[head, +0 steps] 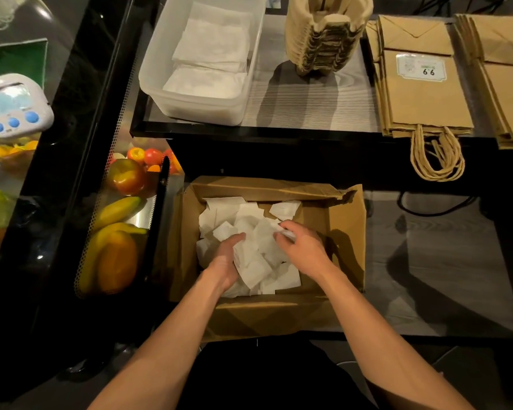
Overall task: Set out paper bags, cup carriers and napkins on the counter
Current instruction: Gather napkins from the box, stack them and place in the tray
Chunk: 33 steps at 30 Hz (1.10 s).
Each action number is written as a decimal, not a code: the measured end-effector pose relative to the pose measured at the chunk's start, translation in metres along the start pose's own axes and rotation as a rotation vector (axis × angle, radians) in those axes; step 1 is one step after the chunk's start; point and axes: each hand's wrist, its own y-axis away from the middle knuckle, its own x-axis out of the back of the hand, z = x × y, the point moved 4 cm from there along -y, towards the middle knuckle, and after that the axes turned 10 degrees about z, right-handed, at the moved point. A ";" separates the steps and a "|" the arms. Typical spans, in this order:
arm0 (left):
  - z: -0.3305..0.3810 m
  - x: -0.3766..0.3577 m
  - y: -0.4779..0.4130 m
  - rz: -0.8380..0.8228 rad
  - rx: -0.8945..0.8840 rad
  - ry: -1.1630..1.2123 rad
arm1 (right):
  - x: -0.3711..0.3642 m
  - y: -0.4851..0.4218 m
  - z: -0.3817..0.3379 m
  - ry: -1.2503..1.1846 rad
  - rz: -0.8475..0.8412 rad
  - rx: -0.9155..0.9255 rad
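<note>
While the tabletop (308, 99) spans the upper frame, a cardboard box (347, 226) sits below it at centre. Paper bags (427, 99) lie upper right, one stack cut by the edge; a tub (166, 93) of folded napkins (211, 45) upper left; cup carriers (323, 39) between, cropped at top. In the box, the right hand (305, 250) pinches loose napkins (249, 220); the left hand (224, 261) has fingers buried among them, grip unreadable.

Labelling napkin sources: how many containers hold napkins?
2: clear plastic tub on the counter, upper left; open cardboard box lower down, with left hand and right hand inside. No others visible.
</note>
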 end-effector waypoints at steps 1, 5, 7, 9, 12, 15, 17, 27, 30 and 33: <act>0.000 0.000 0.001 0.002 0.004 0.006 | 0.000 0.001 0.003 -0.045 -0.011 -0.047; -0.001 0.001 -0.002 0.036 0.006 -0.003 | 0.001 0.005 0.006 -0.112 0.006 -0.133; -0.001 0.001 -0.003 0.051 0.004 -0.010 | 0.008 0.007 0.000 -0.190 0.065 -0.182; -0.001 0.000 -0.003 0.046 0.000 -0.031 | 0.010 0.007 -0.003 -0.342 0.127 -0.232; 0.001 -0.001 -0.002 0.033 -0.032 -0.034 | 0.000 0.009 -0.001 -0.742 0.135 -0.505; 0.002 -0.003 0.001 -0.019 -0.071 -0.061 | -0.020 0.012 -0.002 -1.165 0.033 -0.819; 0.004 -0.007 0.009 -0.061 -0.099 -0.090 | -0.028 0.013 -0.006 -1.244 -0.010 -0.918; 0.002 -0.008 0.018 -0.089 -0.266 -0.389 | -0.029 0.005 -0.013 -1.172 -0.030 -0.960; 0.003 -0.008 0.017 -0.119 -0.310 -0.409 | -0.032 0.004 -0.012 -1.163 -0.048 -1.009; 0.003 -0.009 0.018 -0.115 -0.289 -0.413 | -0.036 0.003 -0.009 -1.094 0.008 -0.975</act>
